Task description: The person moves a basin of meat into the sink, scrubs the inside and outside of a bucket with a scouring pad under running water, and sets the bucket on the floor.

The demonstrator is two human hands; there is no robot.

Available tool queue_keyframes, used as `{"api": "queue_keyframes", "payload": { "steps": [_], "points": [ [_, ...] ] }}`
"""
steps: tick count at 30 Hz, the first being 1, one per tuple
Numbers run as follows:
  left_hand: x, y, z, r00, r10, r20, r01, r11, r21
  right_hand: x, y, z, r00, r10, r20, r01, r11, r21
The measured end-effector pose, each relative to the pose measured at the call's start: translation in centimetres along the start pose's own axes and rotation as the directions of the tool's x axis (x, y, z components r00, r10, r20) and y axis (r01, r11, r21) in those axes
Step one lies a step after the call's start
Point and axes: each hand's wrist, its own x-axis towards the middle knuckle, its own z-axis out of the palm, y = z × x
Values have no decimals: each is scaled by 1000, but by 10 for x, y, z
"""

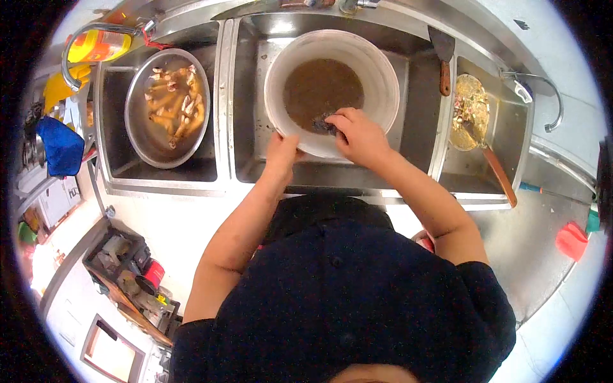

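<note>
A large white bucket [276,83] stands in the middle sink basin [252,167], with murky brown water [322,86] at its bottom. My left hand [283,152] grips the bucket's near left side, its fingers partly hidden by the wall. Inside the near rim, my right hand [359,135] is closed on a dark, wiry scouring pad [324,124]. The pad is against the inner wall at the water's edge.
In the left basin sits a metal bowl [131,121] of water and chicken feet [182,118]. A wooden-handled scraper [442,54] rests on the right divider. The right basin holds a food-crusted strainer [469,108] with a long handle [500,175]. Faucets [67,57] curve over both sides.
</note>
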Motion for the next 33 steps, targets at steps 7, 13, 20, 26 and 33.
{"api": "queue_keyframes", "payload": {
  "steps": [7,13,20,26,33],
  "points": [
    [12,96,11,777,622,-101,-469,678,565,48,-20,10,996,37,-79,-12,958,287],
    [1,138,50,609,793,-13,-549,432,716,89,-45,57,903,409,132,-259,273,926],
    [11,137,59,653,756,52,-577,451,681,61,83,65,937,-13,350,211,817,-537],
    [9,129,87,593,786,172,-675,370,638,56,91,57,964,221,147,-120,856,-502],
    [6,133,119,613,761,213,-670,358,650,86,31,134,924,379,-56,-206,615,761]
  ]
}}
